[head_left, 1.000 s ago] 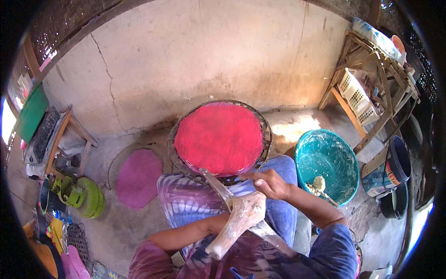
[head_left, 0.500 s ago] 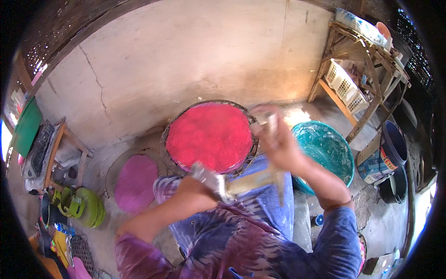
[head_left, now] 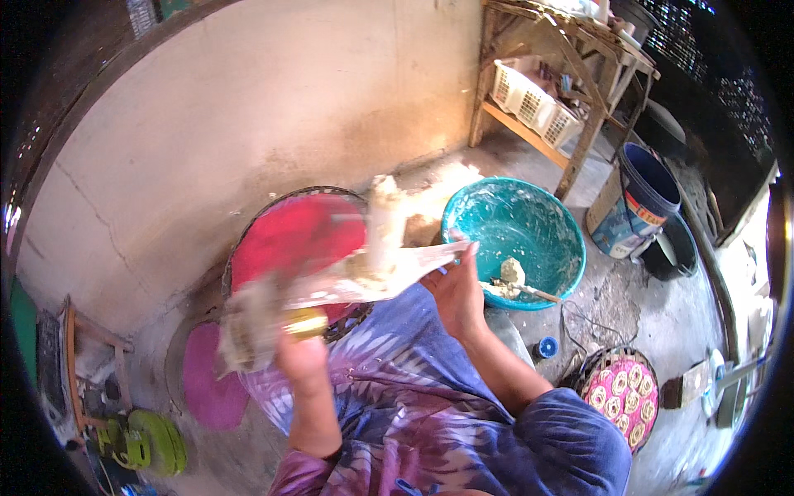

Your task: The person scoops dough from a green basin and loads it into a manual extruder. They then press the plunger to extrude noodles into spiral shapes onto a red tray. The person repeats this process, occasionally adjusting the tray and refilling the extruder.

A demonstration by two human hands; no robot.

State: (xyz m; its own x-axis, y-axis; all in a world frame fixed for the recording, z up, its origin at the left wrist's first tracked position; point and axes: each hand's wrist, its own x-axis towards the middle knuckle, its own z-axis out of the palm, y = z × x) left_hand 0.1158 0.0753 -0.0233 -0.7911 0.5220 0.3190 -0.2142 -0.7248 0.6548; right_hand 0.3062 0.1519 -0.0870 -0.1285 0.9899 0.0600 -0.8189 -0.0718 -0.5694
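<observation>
Aloft, pale tool (head_left: pixel 379 277), right hand (head_left: pixel 455 291), grip closed on one end, left hand (head_left: pixel 303 357) blurred, grip unclear

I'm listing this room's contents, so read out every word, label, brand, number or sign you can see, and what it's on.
Blue bucket: printed label, pale lettering on a red band; I won't copy its wording.
Round blue item: any marking is too small to read.
Pale tool: blurred, no text readable.
</observation>
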